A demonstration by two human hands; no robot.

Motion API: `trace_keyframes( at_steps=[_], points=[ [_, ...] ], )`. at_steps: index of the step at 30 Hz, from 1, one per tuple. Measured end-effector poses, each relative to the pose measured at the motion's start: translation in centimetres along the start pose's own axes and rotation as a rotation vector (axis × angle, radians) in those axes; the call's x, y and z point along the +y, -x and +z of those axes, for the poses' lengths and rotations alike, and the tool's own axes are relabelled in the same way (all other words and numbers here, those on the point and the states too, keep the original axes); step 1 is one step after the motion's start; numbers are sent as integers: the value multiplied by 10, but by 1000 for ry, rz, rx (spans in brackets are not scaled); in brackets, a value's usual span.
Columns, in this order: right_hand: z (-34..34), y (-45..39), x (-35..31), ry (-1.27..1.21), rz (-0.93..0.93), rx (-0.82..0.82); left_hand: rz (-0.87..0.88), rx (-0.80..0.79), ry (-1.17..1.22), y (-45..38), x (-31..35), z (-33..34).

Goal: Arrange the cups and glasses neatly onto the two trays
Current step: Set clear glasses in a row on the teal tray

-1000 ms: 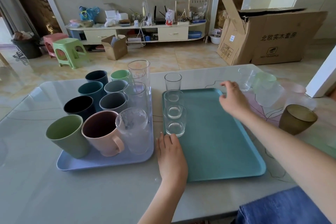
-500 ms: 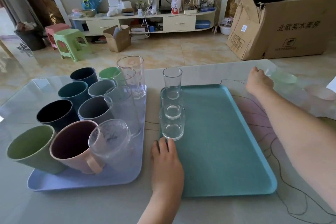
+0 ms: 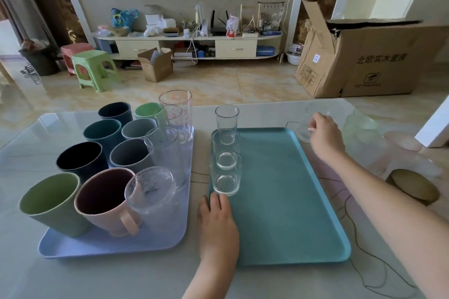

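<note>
Right hand seemingly closing its fingers on a clear glass beyond the teal tray, left hand lying flat, fingers open, touching the tray's near-left edge.

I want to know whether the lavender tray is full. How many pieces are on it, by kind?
On the lavender tray:
Opaque cups without handles: 7
Pink mug with a handle: 1
Clear glasses: 4
Total: 12
</note>
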State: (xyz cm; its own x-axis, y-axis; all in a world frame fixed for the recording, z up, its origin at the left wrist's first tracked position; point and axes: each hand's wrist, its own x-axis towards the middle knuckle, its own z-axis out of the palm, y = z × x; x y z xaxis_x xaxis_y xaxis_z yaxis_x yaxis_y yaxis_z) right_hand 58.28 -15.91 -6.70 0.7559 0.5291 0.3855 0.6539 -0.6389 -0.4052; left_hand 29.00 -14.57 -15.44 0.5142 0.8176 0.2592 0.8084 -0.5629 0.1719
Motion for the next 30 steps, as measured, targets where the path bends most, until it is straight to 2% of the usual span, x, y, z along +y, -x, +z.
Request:
trace_keyframes(
  at_steps=[4, 11, 16, 21, 30],
  points=[
    [-19, 63, -17, -106, -72, -70, -23, -51, 88, 5, 1, -10],
    [-50, 163, -51, -174, -134, -192, -134, -72, 598, 40, -14, -35],
    [-59, 221, -78, -234, -250, -314, -36, -89, 575, 67, -30, -34],
    [-51, 258, -99, -249, -385, -420, -32, -73, 570, 76, -33, -33],
    [-45, 260, -110, -109, -469, -471, -60, -91, 570, 76, -32, -33]
  ],
)
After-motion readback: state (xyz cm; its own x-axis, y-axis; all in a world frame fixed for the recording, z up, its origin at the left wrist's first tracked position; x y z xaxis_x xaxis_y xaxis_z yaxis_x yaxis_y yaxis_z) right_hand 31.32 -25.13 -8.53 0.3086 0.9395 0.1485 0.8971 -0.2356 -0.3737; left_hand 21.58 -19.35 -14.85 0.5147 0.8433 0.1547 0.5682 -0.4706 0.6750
